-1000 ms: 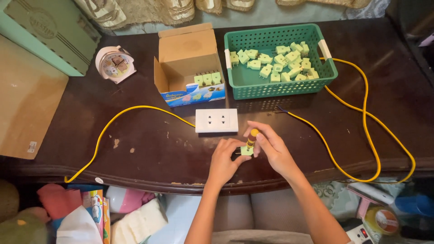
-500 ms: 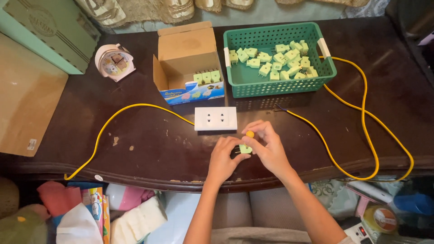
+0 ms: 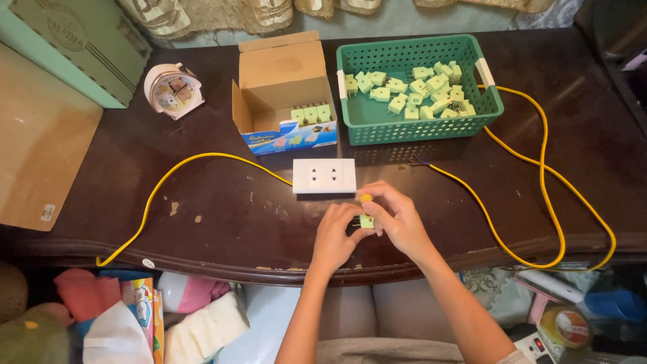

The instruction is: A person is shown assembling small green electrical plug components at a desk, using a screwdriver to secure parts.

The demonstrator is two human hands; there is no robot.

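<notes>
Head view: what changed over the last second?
Little. Both hands, left hand and right hand, keep the small green plug; the yellow-handled tool now shows only its tip above the fingers. White socket plate, yellow cable, basket and box unmoved.

Illumination is soft, even daylight from the top of the frame. The dark worktop point(image 3: 222, 209) shows pale glare at upper right. Shadows are faint and short. Focus is sharp centrally; frame edges bend slightly and the lower corners darken.
</notes>
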